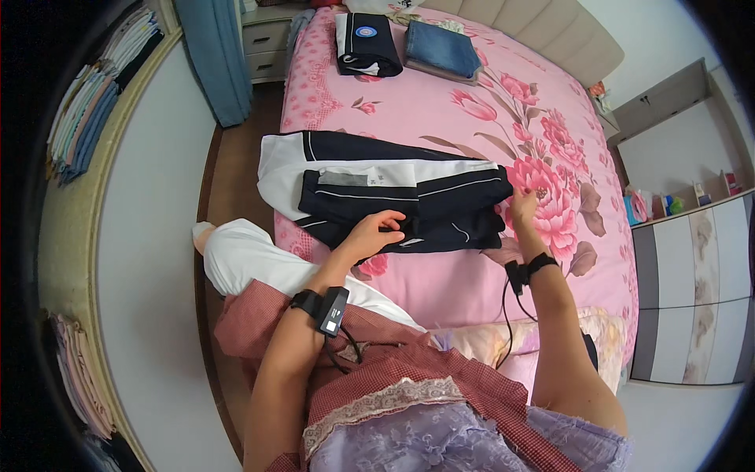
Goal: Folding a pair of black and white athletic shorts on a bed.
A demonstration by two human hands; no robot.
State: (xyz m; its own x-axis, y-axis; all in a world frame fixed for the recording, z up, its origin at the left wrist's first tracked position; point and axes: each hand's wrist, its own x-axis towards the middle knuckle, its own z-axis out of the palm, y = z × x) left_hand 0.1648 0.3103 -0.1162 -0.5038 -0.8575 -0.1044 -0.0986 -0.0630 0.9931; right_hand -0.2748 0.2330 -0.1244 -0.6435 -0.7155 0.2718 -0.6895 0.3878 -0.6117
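Note:
A dark navy and white jacket-like garment (360,203) lies partly folded across the bed in front of me. Thin white piping runs along its dark panels, and a white and grey patch with writing shows on top. Over the near edge of the garment is my left hand (373,235), its thumb and fingers apart and slightly bent, with nothing seen between them. My right hand (524,205) is at the garment's right end, fingertips against or just beside the dark edge; whether they pinch the cloth is hidden.
On the pink flowered bedsheet (413,112), farther back, lie a folded dark and white garment (368,50) and folded blue jeans (442,50). A patterned cloth (596,321) is close by my right arm. Shelves with folded clothes (88,118) stand left, beside a blue curtain (215,65).

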